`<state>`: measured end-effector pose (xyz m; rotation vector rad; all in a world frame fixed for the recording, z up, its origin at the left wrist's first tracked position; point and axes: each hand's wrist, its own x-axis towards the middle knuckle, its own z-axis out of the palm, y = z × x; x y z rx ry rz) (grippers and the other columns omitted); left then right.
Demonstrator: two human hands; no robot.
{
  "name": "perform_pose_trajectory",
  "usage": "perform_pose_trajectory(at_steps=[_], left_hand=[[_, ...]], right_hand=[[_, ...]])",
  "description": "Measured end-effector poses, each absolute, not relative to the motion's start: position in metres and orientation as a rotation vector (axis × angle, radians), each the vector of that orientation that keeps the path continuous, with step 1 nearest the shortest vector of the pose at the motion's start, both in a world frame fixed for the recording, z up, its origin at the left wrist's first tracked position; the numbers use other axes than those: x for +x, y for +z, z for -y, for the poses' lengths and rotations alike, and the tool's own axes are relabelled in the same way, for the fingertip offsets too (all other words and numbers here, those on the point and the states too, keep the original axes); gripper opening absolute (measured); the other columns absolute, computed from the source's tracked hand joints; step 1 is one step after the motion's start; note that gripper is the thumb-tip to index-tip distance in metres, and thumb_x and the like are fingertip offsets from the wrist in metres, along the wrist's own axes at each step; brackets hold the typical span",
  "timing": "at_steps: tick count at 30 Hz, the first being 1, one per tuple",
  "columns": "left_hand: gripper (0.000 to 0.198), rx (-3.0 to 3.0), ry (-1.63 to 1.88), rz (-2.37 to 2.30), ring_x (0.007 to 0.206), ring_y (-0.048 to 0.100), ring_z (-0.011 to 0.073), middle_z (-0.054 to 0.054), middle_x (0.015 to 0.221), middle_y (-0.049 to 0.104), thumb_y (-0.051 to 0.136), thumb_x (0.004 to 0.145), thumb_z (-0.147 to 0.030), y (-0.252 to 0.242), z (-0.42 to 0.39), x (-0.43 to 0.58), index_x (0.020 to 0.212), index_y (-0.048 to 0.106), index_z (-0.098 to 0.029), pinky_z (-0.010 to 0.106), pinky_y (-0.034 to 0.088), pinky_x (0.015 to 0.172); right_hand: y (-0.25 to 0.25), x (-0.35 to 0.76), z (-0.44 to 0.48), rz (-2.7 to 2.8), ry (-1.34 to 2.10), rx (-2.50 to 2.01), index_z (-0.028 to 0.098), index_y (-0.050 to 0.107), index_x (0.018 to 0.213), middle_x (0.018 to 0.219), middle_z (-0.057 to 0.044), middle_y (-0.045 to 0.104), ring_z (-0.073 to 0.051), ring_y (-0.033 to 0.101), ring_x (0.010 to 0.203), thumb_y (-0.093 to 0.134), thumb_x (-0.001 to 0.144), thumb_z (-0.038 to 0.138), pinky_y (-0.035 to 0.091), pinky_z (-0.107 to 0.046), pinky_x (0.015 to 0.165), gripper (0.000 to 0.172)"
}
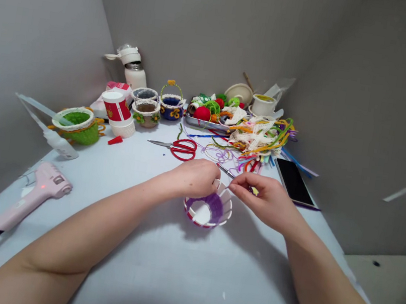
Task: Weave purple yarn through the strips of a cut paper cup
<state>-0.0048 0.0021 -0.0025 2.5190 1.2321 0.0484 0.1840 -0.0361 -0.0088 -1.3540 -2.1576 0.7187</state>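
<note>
Mid-tabletop (170, 269), the left hand (195, 177) grips the cup (204, 215) by its far rim. The right hand (265, 197) pinches, seemingly, purple yarn (215, 205). Yarn covers part of the wall; the near strips show bare.

Red-handled scissors (178, 147) lie on the pale worktop (170, 269), blades pointing left. A pink glue gun (30, 195) rests near the left edge and a black phone (293, 182) at the right. Behind them, a metal tray (203, 122) holds yarn balls (202, 113).

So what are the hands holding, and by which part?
The cup wound with purple yarn: the left hand grips its far rim, and the right hand pinches at the rim's right side.
</note>
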Motion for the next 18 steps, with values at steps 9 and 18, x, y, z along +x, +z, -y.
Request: perform_pose_trajectory(at_steps=[9, 18], left_hand=[[0.023, 2.549, 0.055, -1.226, 0.067, 0.058, 0.0171, 0.006, 0.075, 0.068, 0.046, 0.075, -0.028, -0.005, -0.003, -0.004, 0.076, 0.068, -0.019, 0.025, 0.038, 0.056], [0.023, 2.521, 0.003, -1.259, 0.065, 0.057, 0.0164, 0.007, 0.078, 0.068, 0.046, 0.077, -0.026, 0.002, -0.004, -0.007, 0.078, 0.068, -0.019, 0.026, 0.037, 0.054]], right_hand=[[-0.001, 0.189, 0.045, 2.373, 0.565, -1.181, 0.019, 0.064, 0.082, 0.072, -0.002, 0.063, -0.012, 0.054, 0.064, 0.053, 0.088, 0.032, 0.039, -0.024, 0.060, 0.018], [-0.002, 0.205, 0.036, 2.448, 0.731, -1.341, 0.020, 0.063, 0.081, 0.070, 0.000, 0.063, -0.012, 0.053, 0.061, 0.052, 0.087, 0.033, 0.038, -0.022, 0.057, 0.019]])
